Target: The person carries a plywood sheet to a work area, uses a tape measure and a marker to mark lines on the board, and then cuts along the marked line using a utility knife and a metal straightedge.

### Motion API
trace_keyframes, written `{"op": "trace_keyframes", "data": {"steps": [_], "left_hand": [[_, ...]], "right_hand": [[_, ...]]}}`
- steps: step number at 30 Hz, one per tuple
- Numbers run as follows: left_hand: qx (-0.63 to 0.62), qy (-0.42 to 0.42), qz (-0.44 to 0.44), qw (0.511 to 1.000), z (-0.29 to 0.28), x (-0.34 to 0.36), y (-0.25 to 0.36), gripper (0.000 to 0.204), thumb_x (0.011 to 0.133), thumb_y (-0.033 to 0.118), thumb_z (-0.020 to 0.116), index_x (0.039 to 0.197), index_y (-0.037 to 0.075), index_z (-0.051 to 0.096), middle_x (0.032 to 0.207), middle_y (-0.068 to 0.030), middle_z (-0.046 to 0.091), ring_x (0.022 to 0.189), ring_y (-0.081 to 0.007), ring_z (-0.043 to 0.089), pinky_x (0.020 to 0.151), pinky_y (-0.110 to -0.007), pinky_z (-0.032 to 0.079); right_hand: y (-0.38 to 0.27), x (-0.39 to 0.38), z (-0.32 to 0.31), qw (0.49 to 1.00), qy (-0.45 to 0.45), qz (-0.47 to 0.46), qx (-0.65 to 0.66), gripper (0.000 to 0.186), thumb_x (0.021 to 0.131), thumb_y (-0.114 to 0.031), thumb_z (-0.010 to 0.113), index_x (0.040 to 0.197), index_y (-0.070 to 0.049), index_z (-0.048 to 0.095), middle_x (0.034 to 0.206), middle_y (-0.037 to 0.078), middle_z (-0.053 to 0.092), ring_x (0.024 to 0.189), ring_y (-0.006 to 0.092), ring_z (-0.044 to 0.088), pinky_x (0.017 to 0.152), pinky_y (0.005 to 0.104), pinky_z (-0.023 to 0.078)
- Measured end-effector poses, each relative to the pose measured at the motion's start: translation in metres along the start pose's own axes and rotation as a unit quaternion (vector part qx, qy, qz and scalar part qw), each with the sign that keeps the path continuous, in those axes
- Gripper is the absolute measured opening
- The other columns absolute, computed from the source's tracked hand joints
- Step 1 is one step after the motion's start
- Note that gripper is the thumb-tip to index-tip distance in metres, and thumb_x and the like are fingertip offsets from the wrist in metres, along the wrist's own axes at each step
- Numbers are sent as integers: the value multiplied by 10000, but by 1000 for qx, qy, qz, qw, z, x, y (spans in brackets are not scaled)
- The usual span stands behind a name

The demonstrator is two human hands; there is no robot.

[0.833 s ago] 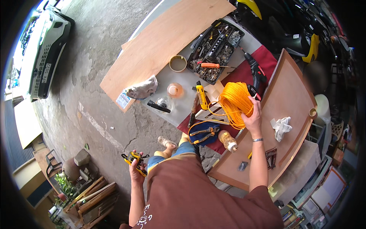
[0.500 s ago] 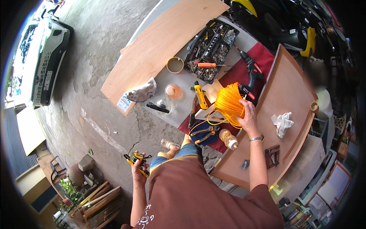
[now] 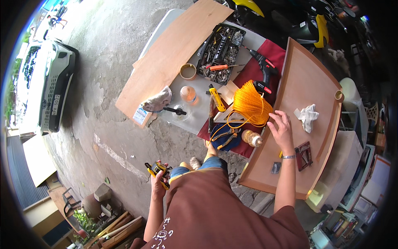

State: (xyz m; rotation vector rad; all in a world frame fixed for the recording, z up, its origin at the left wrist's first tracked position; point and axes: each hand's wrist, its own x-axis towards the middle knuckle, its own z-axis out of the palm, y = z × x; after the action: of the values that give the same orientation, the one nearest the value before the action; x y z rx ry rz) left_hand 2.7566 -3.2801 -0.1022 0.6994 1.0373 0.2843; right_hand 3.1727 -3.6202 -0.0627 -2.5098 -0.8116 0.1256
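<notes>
My left hand (image 3: 158, 186), low beside my shorts, is closed around a yellow-and-black tape measure (image 3: 159, 169); another slim yellow-and-black part shows along it, and I cannot tell if it is separate. My right hand (image 3: 283, 130) hovers empty with fingers apart, just right of a coil of orange rope (image 3: 251, 101). A loose rope end loops down the coil's left side. Below the coil lie pliers (image 3: 226, 137) on dark blue cloth and a bottle of tan contents (image 3: 251, 138). A yellow utility knife (image 3: 217, 98) is left of the coil.
A cordless drill (image 3: 263, 68) rests on red cloth behind the rope. An organizer box (image 3: 219, 54) holds tools and screws. A plywood sheet (image 3: 166, 66) crosses the table's left. At right, a curved wooden panel (image 3: 290, 91) carries a crumpled white cloth (image 3: 307, 117) and a dark red tool (image 3: 304, 155).
My right hand has let go of the rope coil and drawn back to the right, its fingers opening. My left hand still grips the tape measure. The whole view has shifted slightly.
</notes>
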Motion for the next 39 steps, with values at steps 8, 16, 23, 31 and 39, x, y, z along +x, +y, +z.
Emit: {"op": "trace_keyframes", "data": {"steps": [8, 16, 23, 31, 39], "left_hand": [[171, -149, 17, 974, -43, 2, 0, 690, 852, 210, 721, 1464, 98, 422, 1284, -127, 611, 783, -121, 595, 623, -221, 503], [262, -326, -79, 905, -37, -38, -27, 692, 862, 209, 715, 1459, 41, 409, 1267, -157, 625, 758, -126, 598, 605, -231, 484], [323, -479, -117, 808, 2, -89, -60, 780, 780, 263, 799, 1430, 11, 447, 1221, -160, 658, 718, -89, 589, 565, -194, 448], [392, -590, -139, 692, 64, -177, -149, 787, 773, 300, 814, 1418, 10, 468, 1226, -125, 656, 752, -79, 567, 580, -189, 430], [308, -575, -284, 703, 94, -346, -312, 613, 896, 324, 729, 1422, 109, 497, 1248, -70, 659, 760, -30, 566, 586, -166, 440]], "right_hand": [[-70, -150, -48, 993, 94, 64, -32, 242, 899, -170, 706, 1116, -62, 696, 1120, 115, 634, 1057, 315, 611, 930, 433, 480], [-170, -393, -66, 951, 162, 260, -31, 231, 934, -258, 676, 1069, -73, 700, 1037, 99, 654, 999, 310, 627, 914, 423, 489], [-218, -538, -35, 912, 197, 361, -11, 223, 936, -263, 666, 1063, -83, 701, 1031, 101, 681, 983, 315, 635, 890, 432, 484], [-223, -674, -45, 868, 259, 422, 37, 195, 888, -192, 693, 1031, -60, 710, 941, 129, 682, 898, 339, 641, 823, 432, 490], [-162, -859, -87, 842, 268, 468, 20, 143, 929, -144, 619, 970, -9, 636, 858, 159, 650, 806, 335, 625, 713, 413, 472]]}}
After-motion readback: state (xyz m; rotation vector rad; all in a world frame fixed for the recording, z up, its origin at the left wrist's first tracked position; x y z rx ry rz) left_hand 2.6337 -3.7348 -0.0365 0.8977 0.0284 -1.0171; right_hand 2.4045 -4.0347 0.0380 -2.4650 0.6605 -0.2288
